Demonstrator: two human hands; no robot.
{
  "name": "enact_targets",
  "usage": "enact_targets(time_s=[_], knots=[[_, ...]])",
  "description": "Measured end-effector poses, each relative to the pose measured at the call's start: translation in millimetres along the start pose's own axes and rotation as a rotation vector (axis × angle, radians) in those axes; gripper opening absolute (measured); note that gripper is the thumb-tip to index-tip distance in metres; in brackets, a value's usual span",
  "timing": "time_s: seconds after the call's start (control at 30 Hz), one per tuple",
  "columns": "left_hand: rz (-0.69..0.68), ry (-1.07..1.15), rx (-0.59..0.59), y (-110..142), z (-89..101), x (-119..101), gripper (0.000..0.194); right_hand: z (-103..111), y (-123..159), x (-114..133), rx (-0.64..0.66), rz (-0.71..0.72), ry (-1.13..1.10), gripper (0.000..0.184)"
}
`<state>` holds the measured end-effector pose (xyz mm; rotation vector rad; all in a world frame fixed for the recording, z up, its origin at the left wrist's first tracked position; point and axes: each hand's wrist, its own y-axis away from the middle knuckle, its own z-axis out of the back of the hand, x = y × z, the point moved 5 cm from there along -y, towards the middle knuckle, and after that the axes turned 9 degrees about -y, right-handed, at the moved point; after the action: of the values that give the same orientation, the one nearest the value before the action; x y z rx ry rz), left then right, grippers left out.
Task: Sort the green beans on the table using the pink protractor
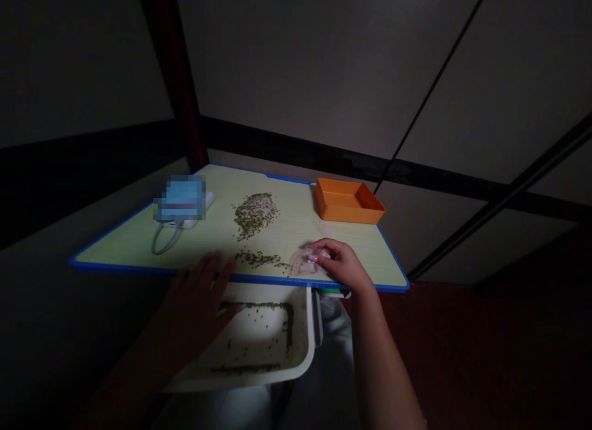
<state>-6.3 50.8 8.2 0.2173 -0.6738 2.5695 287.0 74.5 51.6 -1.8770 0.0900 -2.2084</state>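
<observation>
Clear protractor sat on table near front edge, pinched in my right hand, beside thin grain trail. My left hand spread, holding nothing, by white tub. Seemed sweeping step; next move called for low protractor.

No words or numbers can be read here. The clear curved piece in the right hand has pink marks, but they are too small to read. The blue thing at the left of the tabletop is too blurry to read.
</observation>
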Motion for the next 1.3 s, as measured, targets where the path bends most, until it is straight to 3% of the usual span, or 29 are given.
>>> enact_targets(time_s=[0.23,0.43,1.3], knots=[[0.019,0.004,0.023,-0.4,-0.6,-0.6,0.074,-1.9,0.3,1.2,0.011,-0.009,-0.016,0.03],[0.028,0.019,0.055,-0.3,2.5,-0.3,0.075,-2.7,-0.1,-1.4,0.009,-0.034,0.003,0.021],[0.021,-0.001,0.005,0.6,-3.7,0.1,0.075,-3.6,0.1,0.6,0.014,0.025,0.122,0.02]])
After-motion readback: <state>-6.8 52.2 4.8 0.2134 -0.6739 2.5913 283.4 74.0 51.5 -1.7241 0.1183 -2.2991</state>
